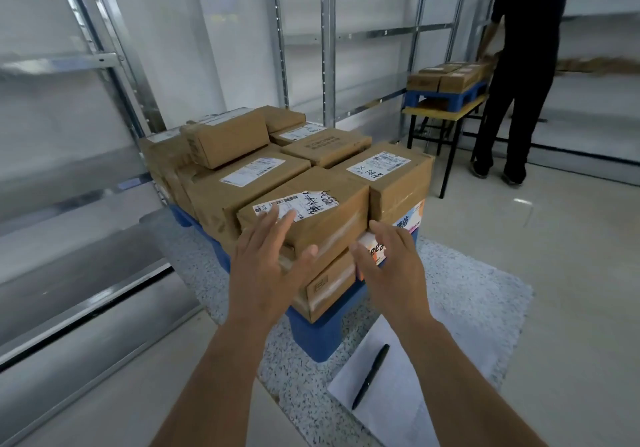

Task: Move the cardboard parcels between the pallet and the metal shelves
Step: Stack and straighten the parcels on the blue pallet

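Both hands are spread and hold nothing. The left hand [273, 259] has its fingers fanned over the near top edge of the front parcel [311, 218], near or just brushing its label; contact cannot be told. The right hand [388, 266] is open beside the parcel's right corner, so neither grip has closed.

That parcel sits on top of the stack at the near corner of the blue pallet [322, 329], with another box under it. It looks like stiff taped cardboard, likely light to moderate in weight. The glossy tape may be slippery, so a palm on each opposite side, fingers hooked under the bottom edge, seems the safest hold.

The pallet carries many parcels, packed tight in roughly two layers, on a speckled mat. The metal shelves [329, 48] behind appear bare. On the floor near the pallet lies a sheet of paper [391, 408] with a pen [370, 377].

Farther off, a second person [519, 76] stands at a bench [443, 114] bearing another small loaded pallet.
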A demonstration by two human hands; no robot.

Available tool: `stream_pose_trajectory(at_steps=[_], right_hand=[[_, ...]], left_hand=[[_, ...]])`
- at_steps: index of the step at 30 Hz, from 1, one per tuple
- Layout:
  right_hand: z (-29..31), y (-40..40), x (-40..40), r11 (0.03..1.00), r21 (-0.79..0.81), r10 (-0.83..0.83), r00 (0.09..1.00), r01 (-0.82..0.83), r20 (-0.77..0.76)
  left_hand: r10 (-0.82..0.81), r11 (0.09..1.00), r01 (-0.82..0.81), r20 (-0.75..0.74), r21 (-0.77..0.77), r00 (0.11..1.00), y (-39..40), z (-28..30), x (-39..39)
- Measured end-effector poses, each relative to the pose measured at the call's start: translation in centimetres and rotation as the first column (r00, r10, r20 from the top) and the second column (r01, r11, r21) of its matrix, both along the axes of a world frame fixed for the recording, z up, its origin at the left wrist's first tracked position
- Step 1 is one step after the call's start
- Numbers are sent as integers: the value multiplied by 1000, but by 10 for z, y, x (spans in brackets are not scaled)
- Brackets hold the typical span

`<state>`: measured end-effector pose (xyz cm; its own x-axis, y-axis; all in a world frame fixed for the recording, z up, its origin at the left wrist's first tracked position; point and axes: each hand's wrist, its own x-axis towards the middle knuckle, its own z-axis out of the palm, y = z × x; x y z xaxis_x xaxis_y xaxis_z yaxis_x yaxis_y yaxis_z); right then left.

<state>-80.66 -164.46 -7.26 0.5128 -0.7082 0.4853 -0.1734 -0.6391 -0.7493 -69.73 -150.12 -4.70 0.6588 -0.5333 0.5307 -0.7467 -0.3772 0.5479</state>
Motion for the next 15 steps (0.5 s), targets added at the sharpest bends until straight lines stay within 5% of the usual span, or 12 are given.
stream_pose_trajectory(at_steps=[15], right_hand=[[-7,-7,0,980,63,-189,982,190,-25]], left_hand=[[-126,992,126,-1,-26,992,-19,18,32]])
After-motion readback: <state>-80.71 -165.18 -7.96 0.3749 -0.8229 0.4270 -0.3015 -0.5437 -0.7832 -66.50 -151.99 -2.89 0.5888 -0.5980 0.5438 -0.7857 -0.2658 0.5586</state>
